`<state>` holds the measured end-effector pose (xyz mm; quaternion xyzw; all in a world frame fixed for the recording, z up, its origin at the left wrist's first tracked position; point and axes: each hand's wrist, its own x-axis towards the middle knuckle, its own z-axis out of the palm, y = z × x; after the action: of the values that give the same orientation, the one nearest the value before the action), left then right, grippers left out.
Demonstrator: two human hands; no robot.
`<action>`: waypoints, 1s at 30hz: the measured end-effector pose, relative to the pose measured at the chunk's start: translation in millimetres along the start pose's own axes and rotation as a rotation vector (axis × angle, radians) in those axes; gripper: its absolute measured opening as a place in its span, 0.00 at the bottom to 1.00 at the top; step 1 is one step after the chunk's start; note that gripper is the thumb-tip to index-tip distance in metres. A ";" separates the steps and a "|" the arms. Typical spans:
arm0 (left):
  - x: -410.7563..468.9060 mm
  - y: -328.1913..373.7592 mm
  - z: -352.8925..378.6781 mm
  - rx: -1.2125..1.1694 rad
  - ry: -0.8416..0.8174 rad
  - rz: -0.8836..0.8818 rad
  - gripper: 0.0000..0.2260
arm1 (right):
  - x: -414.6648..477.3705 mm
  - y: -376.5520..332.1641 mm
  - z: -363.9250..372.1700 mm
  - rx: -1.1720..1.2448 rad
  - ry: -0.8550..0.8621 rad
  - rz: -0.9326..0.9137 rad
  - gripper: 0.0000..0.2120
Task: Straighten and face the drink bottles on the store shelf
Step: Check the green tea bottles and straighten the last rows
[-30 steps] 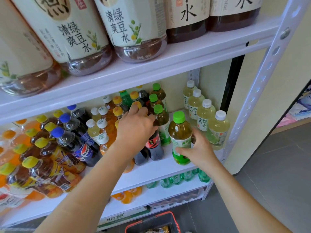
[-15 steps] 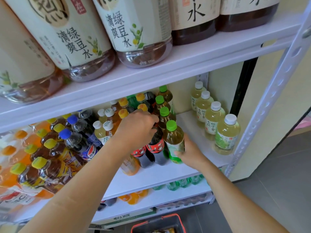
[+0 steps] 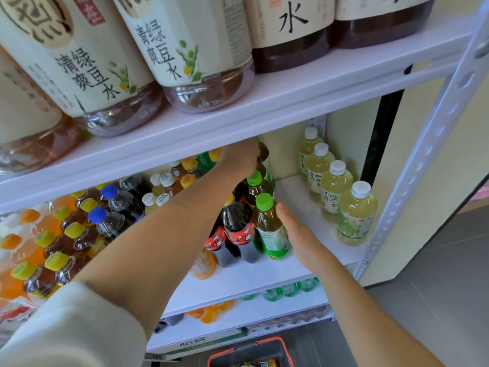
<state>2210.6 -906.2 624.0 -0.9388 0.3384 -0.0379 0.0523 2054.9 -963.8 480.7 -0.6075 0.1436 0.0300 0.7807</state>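
On the middle shelf (image 3: 296, 263) stands a row of green-capped tea bottles. The front one (image 3: 270, 229) is upright near the shelf's front edge, and my right hand (image 3: 299, 237) lies flat against its right side, fingers together. My left hand (image 3: 239, 158) reaches deep under the upper shelf and closes over the top of a rear green-capped bottle (image 3: 262, 152), mostly hidden by the hand. Two dark bottles with red labels (image 3: 235, 231) stand just left of the front green-capped one.
Several pale white-capped bottles (image 3: 336, 192) line the right side, with a gap of shelf between them and my right hand. Yellow- and blue-capped bottles (image 3: 76, 231) crowd the left. Large bottles (image 3: 201, 56) sit on the upper shelf. A red-rimmed basket (image 3: 246, 350) stands on the floor.
My left hand has moved from the dark bottles back to the rear of the green-capped row. My right hand has shifted the front green-capped bottle left, against the dark bottles.
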 end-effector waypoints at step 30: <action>-92.0 116.4 3.7 -0.149 -0.086 0.544 0.15 | -134.6 33.3 -49.6 -0.136 0.598 -0.157 0.22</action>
<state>2066.8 -936.2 602.6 -0.8156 0.5771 0.0423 0.0055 1909.4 -985.4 473.5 -0.6494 0.3172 -0.2009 0.6612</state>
